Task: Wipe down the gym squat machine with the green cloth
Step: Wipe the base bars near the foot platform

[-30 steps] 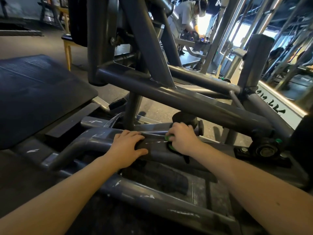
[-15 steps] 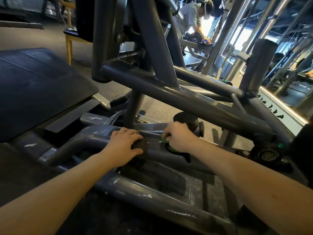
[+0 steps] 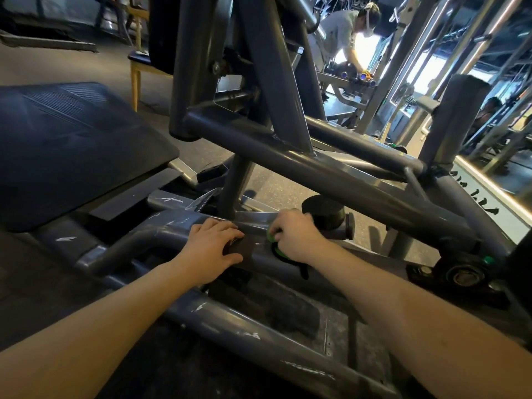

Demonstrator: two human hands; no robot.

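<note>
Tubes of grey steel belonging to the squat machine [image 3: 345, 180] are crossing the whole view, their paint showing white scuffs in several places. At the centre of the frame, low on the machine, the left hand [image 3: 214, 246] is lying flat on the lower beam [image 3: 169, 223] with its fingers straight and slightly spread, the fingertips sitting over a dark patch on the metal; it is holding nothing. Just to its right, with a narrow strip of bare beam between them, the right hand [image 3: 296, 236] is curling its fingers round the green cloth [image 3: 278, 251] and pressing it against the same beam. Only small bits of the cloth are showing, one by the fingertips and one under the heel of the palm, so its shape cannot be told. A round black bumper [image 3: 322, 213] is standing just beyond the right hand, near its knuckles. A large black pad [image 3: 72, 145] is filling the left side of the frame, tilted and well apart from both hands. At the lower right, a dark pivot bearing [image 3: 463, 273] is sitting where the thick diagonal tube is ending. At the upper left a wooden chair [image 3: 135, 73] is standing on the floor, and at the top, right of centre, another person [image 3: 339, 27] is bending over other equipment against bright windows.
</note>
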